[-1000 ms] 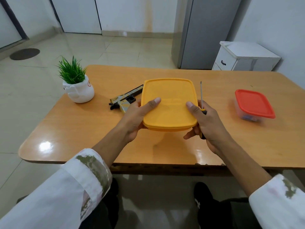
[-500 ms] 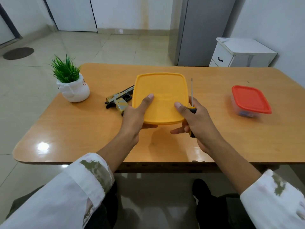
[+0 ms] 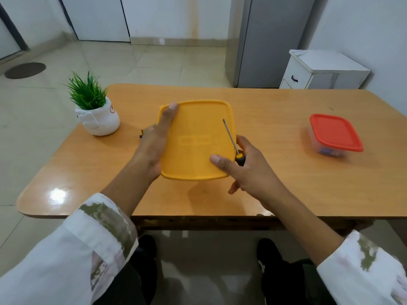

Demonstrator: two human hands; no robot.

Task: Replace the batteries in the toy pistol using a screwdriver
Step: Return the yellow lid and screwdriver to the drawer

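Note:
I hold a yellow lidded container (image 3: 196, 133) a little above the wooden table (image 3: 275, 106) with both hands. My left hand (image 3: 152, 148) grips its left edge, thumb stretched along the lid to the far left corner. My right hand (image 3: 253, 170) grips a screwdriver (image 3: 230, 137) with a black and yellow handle, its thin shaft slanting over the lid. The right thumb presses the lid's near right corner. The toy pistol (image 3: 141, 133) is almost wholly hidden behind my left hand and the container.
A small potted plant (image 3: 97, 113) in a white pot stands at the table's left. A clear box with a red lid (image 3: 334, 132) sits at the right. Beyond the table are a white cabinet (image 3: 319, 71) and a grey fridge (image 3: 264, 40).
The container has shifted left and away, now covering the pistol. My left thumb has slid up to the far corner. The screwdriver shaft has tilted over the lid.

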